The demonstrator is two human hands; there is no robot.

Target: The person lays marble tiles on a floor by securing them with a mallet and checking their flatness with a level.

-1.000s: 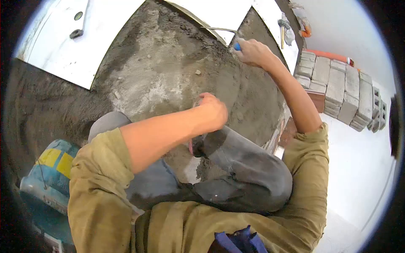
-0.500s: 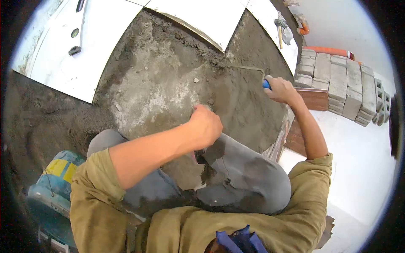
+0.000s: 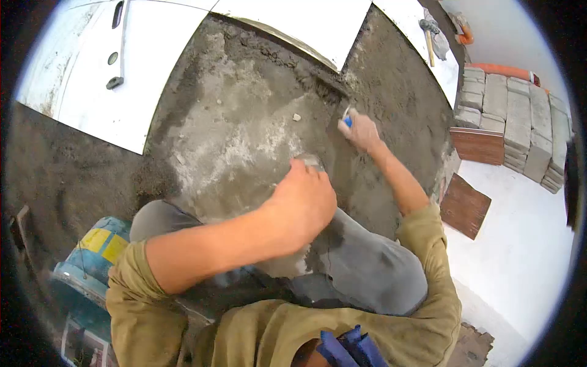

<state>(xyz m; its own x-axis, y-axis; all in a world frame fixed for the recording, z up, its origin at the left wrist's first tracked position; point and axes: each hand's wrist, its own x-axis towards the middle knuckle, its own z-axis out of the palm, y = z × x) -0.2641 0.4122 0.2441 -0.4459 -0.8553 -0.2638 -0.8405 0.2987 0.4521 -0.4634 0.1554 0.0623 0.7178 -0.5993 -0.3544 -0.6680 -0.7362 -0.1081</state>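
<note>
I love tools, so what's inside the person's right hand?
The right hand grips a blue handle. Only a bit of blue shows; the hand covers the rest, so I can't see it.

Rough, matt mortar (image 3: 400, 76) here, and beyond it smooth, glossy-looking white tile (image 3: 299, 21)! Right of the mortar, coarse matt blocks (image 3: 518, 119); on its near side, creased cloth trousers (image 3: 379, 269).

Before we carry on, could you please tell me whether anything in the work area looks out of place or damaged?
A loose-looking pale lump lies on the grey floor beyond the left hand, standing out against the flatter surface around it. At lower right, a brownish piece has a ragged edge, perhaps broken.
</note>
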